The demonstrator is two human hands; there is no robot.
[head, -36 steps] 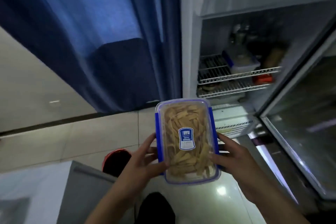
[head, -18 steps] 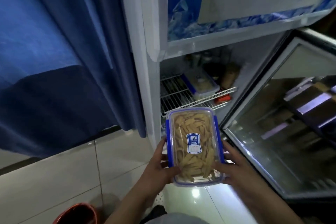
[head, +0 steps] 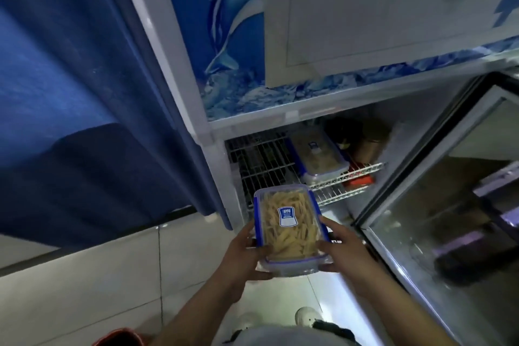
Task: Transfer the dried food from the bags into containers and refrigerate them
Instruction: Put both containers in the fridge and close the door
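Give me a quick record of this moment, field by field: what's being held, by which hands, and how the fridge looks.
held item: lidded container of pale dried strips
left hand: grips the container's left side
right hand: grips its right side
fridge door: open, glass-fronted
wire shelf: bare on the left
already stored: a similar container on the shelf's right
held container position: outside the fridge, below the shelf front

Clear, glossy plastic container [head: 290, 229] with blue plastic clasps and a paper-like label; the dried strips inside look matt and rough. White coated metal wire shelf [head: 269, 166] carrying a second clear plastic container [head: 318, 157]. Refrigerator door [head: 438, 222]: glossy, reflective glass in a dark frame. Curtain [head: 84, 93]: matt blue cloth. Floor [head: 84, 289]: smooth, glossy tile.
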